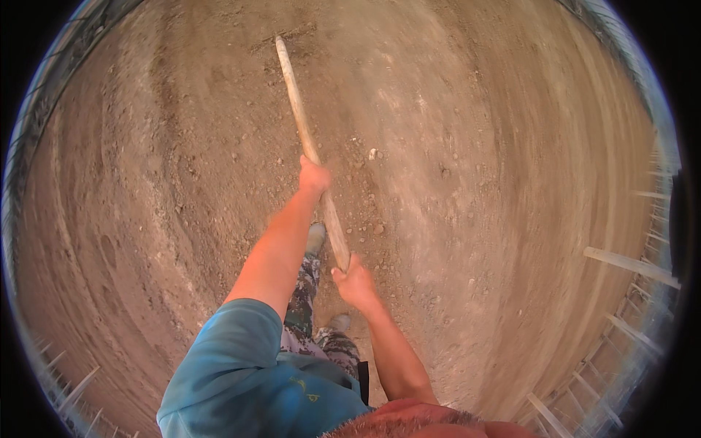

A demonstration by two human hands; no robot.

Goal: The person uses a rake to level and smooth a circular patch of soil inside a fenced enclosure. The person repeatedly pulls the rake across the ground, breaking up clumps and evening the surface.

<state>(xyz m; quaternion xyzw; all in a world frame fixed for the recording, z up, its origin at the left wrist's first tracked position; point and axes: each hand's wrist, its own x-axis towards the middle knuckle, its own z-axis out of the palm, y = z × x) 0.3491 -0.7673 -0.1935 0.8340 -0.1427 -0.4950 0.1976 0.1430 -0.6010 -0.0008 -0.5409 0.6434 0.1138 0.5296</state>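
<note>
A long pale wooden handle (293, 95) slants away from me over bare dirt. At its far end a dark, thin crossbar (299, 33) lies against the soil; it looks like a rake head, though its teeth are too blurred to make out. My left hand (315, 177) is wrapped round the handle about midway, with that arm stretched forward. Closer to my body, my right hand (354, 281) grips the near end of the same handle.
Loose brown dirt (453, 182) with small stones and track-like ridges spreads all round. A pale stone (373, 154) lies right of the handle. My shoes (315, 239) stand below it. Pale posts (631, 266) line the right rim, and a dark barrier (55, 87) curves along the upper left.
</note>
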